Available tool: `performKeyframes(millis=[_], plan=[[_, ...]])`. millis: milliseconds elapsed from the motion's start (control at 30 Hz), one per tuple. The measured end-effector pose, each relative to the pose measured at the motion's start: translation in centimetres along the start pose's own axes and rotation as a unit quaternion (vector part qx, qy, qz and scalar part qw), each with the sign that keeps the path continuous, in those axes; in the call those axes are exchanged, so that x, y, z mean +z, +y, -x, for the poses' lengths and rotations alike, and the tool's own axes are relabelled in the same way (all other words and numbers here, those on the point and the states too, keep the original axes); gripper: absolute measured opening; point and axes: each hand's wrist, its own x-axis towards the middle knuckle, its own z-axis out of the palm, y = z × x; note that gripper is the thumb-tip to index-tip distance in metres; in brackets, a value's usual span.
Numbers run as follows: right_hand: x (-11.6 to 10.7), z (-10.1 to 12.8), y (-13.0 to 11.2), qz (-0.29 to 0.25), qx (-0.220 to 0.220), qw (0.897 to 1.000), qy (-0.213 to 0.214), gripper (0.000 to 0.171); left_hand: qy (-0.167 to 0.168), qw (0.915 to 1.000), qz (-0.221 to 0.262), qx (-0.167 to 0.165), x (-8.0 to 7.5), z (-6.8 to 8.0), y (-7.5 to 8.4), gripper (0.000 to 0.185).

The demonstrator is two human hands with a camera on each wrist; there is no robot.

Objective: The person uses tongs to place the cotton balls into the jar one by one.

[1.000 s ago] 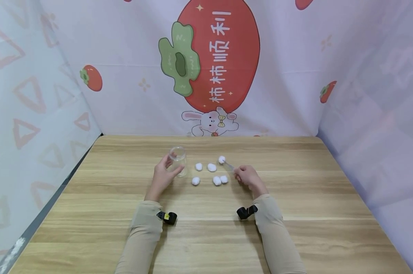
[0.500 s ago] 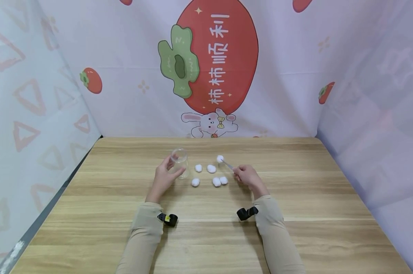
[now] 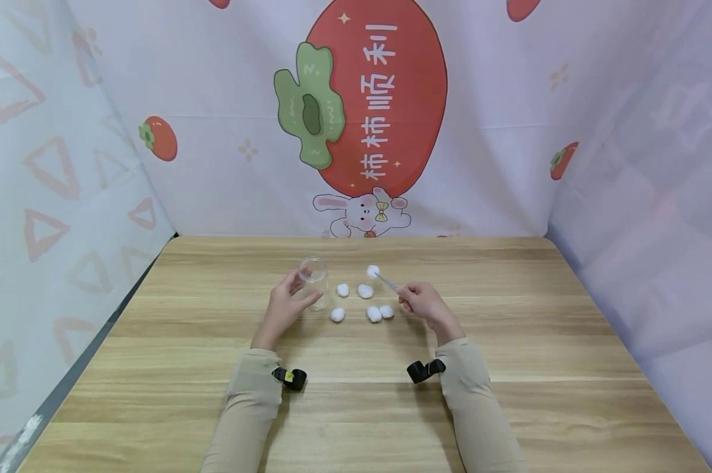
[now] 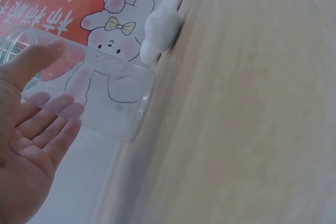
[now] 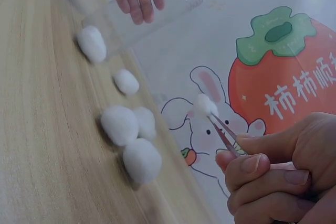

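Wooden table (image 3: pixel 510 368), tweezers (image 5: pixel 224 134) pinching cotton ball (image 5: pixel 204 104) (right-wrist close-up)

By the left hand (image 3: pixel 286 307) stood a clear, glossy jar (image 3: pixel 315 281), plastic or glass. The right hand (image 3: pixel 422 303) held thin shiny metal tweezers (image 3: pixel 388 284) with a fluffy matt cotton ball (image 3: pixel 372 270). The desk (image 3: pixel 510 368) looked smooth, wood-grained.

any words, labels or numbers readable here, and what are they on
"柿柿顺利" in white characters, running down the big red persimmon printed on the backdrop; part of it also shows in both wrist views.
The clear jar, the tweezers, the cotton balls and the wooden table show no text.
The black wrist cameras show a small yellow mark, too small to read.
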Motion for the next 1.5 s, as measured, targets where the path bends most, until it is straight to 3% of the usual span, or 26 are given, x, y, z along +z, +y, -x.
performKeyframes(millis=[367,1067,1500], plan=[[0.6,0.3,-0.6,0.006,-0.032,0.999,-0.004,0.028,0.000,0.9999,-0.011,-0.001,0.0,0.2,0.3,0.063],[0.7,0.6,-2.9,0.027,-0.050,0.998,-0.034,0.028,-0.004,0.9999,-0.010,-0.009,0.0,0.1,0.2,0.064],[1.1,0.8,-4.0,0.023,-0.053,0.997,-0.042,0.028,-0.003,0.9999,-0.011,0.004,0.0,0.1,0.1,0.067]])
